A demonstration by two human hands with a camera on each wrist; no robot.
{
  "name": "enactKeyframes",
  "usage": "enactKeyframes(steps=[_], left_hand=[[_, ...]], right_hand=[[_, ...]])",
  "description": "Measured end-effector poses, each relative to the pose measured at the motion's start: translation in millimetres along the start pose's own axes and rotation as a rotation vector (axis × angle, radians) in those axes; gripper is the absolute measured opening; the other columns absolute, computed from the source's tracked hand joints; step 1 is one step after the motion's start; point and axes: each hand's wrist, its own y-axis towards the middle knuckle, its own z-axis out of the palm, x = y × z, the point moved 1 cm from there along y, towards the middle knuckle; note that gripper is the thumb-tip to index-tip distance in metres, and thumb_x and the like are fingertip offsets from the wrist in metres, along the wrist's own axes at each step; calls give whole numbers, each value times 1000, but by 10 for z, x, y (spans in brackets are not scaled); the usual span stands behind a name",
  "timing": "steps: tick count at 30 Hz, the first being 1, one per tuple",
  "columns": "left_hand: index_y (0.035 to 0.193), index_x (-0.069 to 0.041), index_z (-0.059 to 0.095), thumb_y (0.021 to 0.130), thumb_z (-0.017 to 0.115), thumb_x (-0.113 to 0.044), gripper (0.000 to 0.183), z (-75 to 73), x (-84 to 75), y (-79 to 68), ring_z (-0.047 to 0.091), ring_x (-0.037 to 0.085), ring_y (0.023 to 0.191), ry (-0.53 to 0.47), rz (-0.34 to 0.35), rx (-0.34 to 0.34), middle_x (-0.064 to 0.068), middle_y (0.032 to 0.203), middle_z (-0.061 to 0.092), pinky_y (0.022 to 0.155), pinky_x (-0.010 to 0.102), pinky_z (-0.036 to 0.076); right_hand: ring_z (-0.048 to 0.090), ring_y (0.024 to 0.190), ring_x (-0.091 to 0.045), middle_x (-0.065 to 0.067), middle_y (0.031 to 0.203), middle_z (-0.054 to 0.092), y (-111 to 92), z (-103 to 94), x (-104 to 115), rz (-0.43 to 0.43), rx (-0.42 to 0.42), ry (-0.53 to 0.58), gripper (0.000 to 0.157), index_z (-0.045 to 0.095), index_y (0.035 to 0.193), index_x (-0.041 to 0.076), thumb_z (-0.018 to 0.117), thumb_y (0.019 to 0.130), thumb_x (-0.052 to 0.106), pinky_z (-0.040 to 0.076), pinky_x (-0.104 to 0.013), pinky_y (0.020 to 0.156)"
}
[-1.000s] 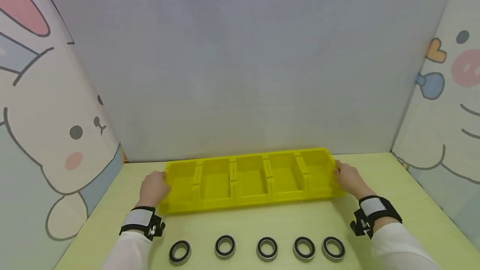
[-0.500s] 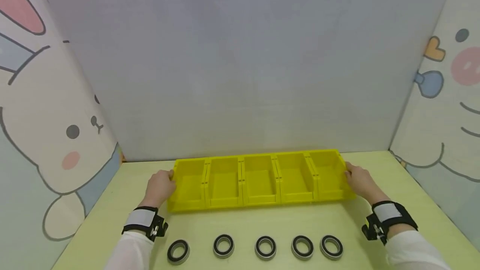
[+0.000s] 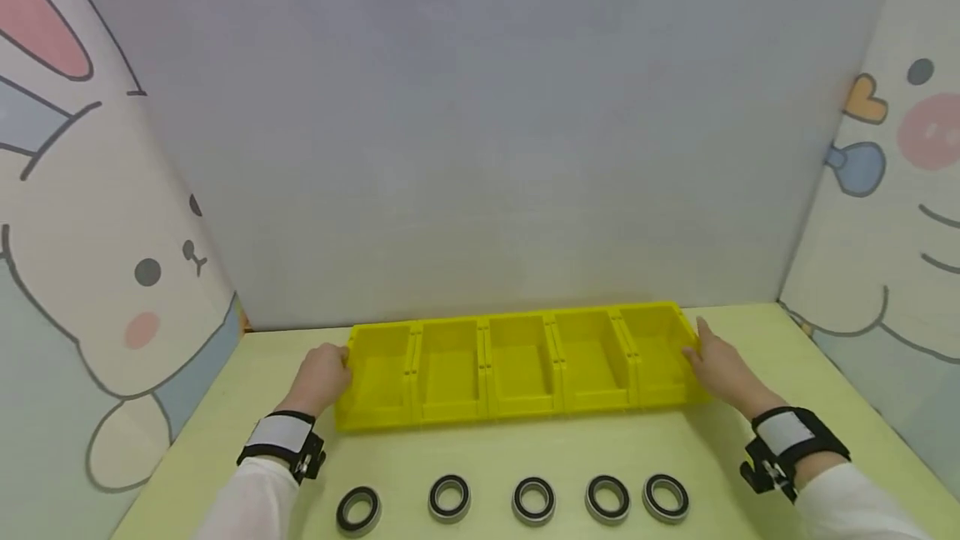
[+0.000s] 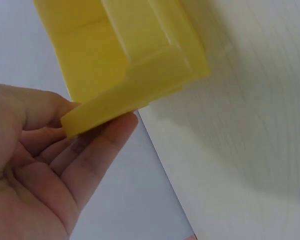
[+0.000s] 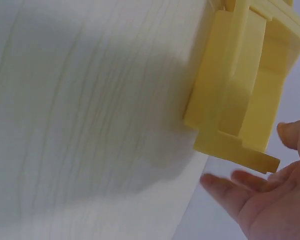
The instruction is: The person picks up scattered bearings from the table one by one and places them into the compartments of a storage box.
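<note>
A yellow storage bin row (image 3: 522,407) with several compartments side by side stands near the back of the table. At its left end, my left hand (image 3: 318,377) pinches the side wall; the left wrist view has the thumb on one face of the yellow wall (image 4: 102,110) and the fingers (image 4: 97,157) on the other. My right hand (image 3: 722,365) is at the right end. In the right wrist view its thumb and fingers (image 5: 225,192) are spread apart around the end wall (image 5: 240,155), with gaps visible between them and the plastic. No contents show in the compartments.
Several ball bearings (image 3: 435,500) with black seals lie in a loose row on the pale table (image 3: 517,448), in front of the bins. A grey back panel (image 3: 495,190) rises close behind the bins, with cartoon-printed panels (image 3: 82,315) at both sides.
The bin row has slid a little to the right with both hands, then stopped. My right thumb and fingers have since loosened from its right end. The bearings stay put.
</note>
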Motion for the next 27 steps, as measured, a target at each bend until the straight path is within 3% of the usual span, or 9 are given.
enactKeyframes(steps=[3, 7, 13, 16, 19, 23, 27], left_hand=[[76, 2, 56, 84, 53, 4, 9, -1, -13, 41, 45, 19, 61, 34, 38, 18, 6, 64, 44, 54, 26, 37], [69, -1, 52, 82, 53, 4, 14, -17, 2, 70, 43, 18, 57, 66, 60, 37, 4, 61, 39, 52, 26, 35], [69, -3, 49, 82, 54, 3, 16, -53, 53, 82, 43, 17, 58, 74, 93, 77, 3, 62, 35, 53, 26, 35], [69, -3, 48, 83, 56, 2, 17, -70, 70, 73, 42, 17, 59, 81, 118, 73, 3, 62, 34, 54, 27, 34], [69, -4, 47, 83, 56, 2, 18, -72, 74, 63, 42, 18, 59, 85, 126, 71, 2, 62, 33, 55, 27, 34], [67, -4, 46, 83, 55, 3, 20, -54, 70, 69, 41, 17, 58, 82, 115, 70, 2, 61, 30, 54, 26, 33], [66, -4, 47, 82, 54, 5, 19, -44, 55, 77, 41, 17, 57, 90, 113, 58, 1, 60, 31, 54, 26, 34]], right_hand=[[7, 133, -58, -40, 147, 2, -100, -118, 73, -56, -31, 38, 80, -6, 146, -6, 47, 98, 31, 15, -68, 102], [-17, 137, -48, -22, 153, -19, -317, -216, 308, -195, -58, 0, 91, -10, 150, 11, 52, 93, 44, 5, -72, 100], [-7, 142, -40, -9, 157, -9, -858, 29, 599, -356, -12, -137, 94, 6, 152, 18, 62, 84, 50, 16, -75, 96], [5, 141, -44, -13, 158, 0, -1116, 294, 616, -406, 77, -113, 96, 11, 152, 20, 63, 80, 57, 23, -77, 90], [13, 138, -46, -14, 157, 6, -1310, 571, 574, -406, 225, -68, 93, 12, 152, 25, 57, 80, 64, 28, -76, 85], [20, 136, -48, -9, 157, 14, -1433, 783, 513, -366, 362, -26, 79, 16, 150, 32, 47, 85, 65, 30, -75, 84], [27, 133, -47, -10, 153, 27, -1434, 785, 475, -424, 389, -51, 69, 24, 149, 30, 44, 90, 59, 35, -69, 86]])
